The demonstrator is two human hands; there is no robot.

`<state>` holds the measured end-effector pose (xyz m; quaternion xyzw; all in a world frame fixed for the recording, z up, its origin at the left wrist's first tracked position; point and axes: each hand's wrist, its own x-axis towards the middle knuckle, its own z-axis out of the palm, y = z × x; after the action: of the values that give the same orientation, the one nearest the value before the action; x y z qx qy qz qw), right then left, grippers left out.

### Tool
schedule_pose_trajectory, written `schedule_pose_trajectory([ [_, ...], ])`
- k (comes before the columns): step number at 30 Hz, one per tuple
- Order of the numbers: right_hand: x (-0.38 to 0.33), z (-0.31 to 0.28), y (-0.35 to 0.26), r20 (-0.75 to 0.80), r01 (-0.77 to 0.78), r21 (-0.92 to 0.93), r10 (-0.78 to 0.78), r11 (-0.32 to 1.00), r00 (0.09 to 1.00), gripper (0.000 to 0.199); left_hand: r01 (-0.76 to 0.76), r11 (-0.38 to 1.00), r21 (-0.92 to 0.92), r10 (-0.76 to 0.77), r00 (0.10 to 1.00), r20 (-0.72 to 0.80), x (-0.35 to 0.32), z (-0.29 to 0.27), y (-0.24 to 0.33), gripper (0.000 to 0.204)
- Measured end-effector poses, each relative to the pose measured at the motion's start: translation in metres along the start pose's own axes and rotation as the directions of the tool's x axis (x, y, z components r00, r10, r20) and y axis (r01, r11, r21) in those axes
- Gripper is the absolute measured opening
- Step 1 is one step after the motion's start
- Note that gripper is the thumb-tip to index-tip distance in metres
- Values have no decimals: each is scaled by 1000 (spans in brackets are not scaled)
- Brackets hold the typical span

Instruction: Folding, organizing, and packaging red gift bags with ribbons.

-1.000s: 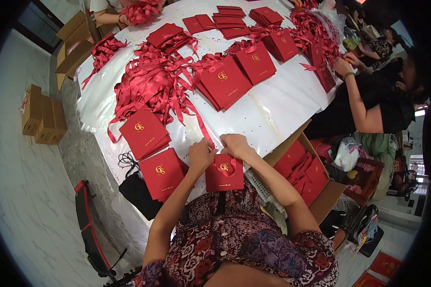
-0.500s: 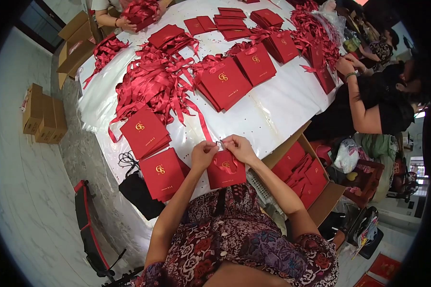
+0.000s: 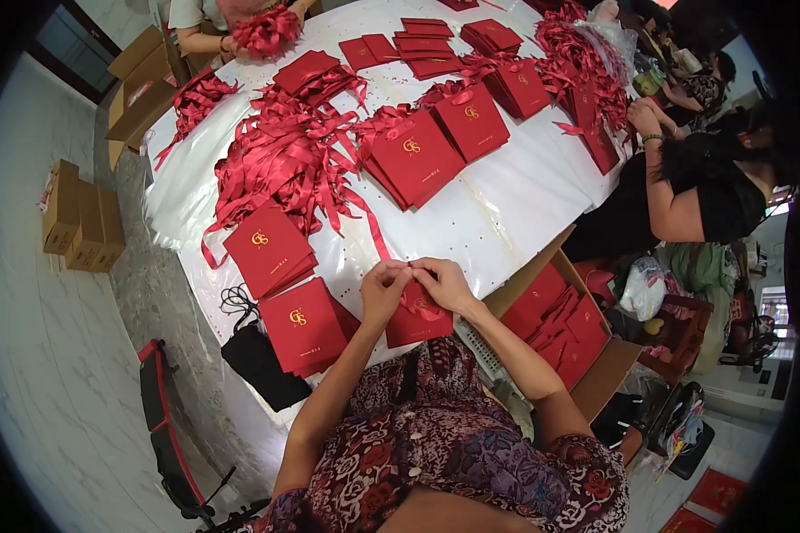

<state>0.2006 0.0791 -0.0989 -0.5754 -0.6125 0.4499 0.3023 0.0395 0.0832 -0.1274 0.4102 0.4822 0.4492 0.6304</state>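
Both hands meet over the top edge of a small flat red paper bag (image 3: 416, 330) that lies at the near table edge. My left hand (image 3: 385, 289) is closed in a pinch, and so is my right hand (image 3: 444, 284), their fingertips touching. They pinch a red ribbon (image 3: 424, 309), part of which loops over the bag's front below my right hand; the pinched bit itself is mostly hidden by the fingers. Another red ribbon strand (image 3: 375, 233) runs from the large ribbon pile (image 3: 280, 164) down to my left hand. Stacked red bags (image 3: 304, 327) lie left of my forearm.
More red bag stacks (image 3: 413, 160) and ribbons cover the white-sheeted table (image 3: 484, 258). An open cardboard box (image 3: 618, 360) of red bags stands at my right. A black cloth pouch (image 3: 262, 364) lies at the left edge. People work across the table and at the right.
My fingertips have drawn together and now touch; the small pale bit that showed between them is hidden. The person across the table has lowered the ribbon bundle slightly.
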Motion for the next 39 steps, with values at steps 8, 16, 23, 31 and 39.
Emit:
schedule_pose_trajectory([
  [8, 4, -17, -1, 145, -68, 218, 37, 974, 989, 17, 261, 951, -167, -236, 959, 156, 10, -17, 5, 15],
  [16, 8, -18, 0, 190, -160, 346, 98, 924, 977, 10, 374, 923, -92, -345, 909, 234, 8, -14, 22, 16],
  [23, 22, -40, 10, -104, -96, 508, 171, 856, 980, 7, 270, 960, -73, -236, 922, 307, -11, -30, 57, 35],
  [31, 33, -26, 9, -215, -106, 732, 377, 672, 901, 10, 187, 982, -24, -178, 961, 212, -36, -22, 69, 48],
  [39, 47, -26, 19, -283, -140, 739, 493, 659, 823, 11, -72, 970, 231, 80, 996, -25, -90, -12, 52, 22],
])
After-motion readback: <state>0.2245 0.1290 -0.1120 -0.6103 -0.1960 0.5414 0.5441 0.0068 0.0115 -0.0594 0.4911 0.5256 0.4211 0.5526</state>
